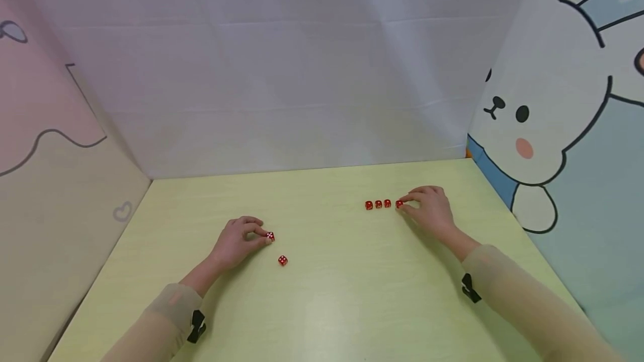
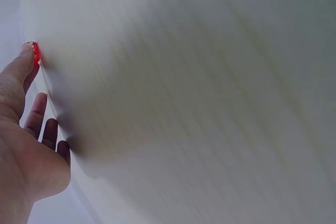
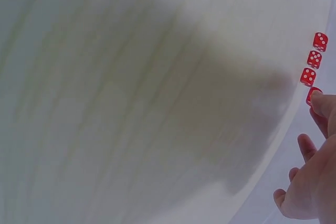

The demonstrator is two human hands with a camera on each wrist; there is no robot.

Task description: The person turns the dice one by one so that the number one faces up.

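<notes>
Between thumb and fingers, my left hand pinches a red die with white dots, low over the left part of the table. Just nearer to me lies a loose red die, touched by neither hand. On the far right of the table, my right hand pinches another red die at the right end of a short row of red dice. In the right wrist view the thumb covers part of that pinched die, close beside the nearest die of the row.
The pale yellow table ends at a white cloth backdrop. A panel with a cartoon rabbit stands along the right edge, and a pink and cream panel along the left.
</notes>
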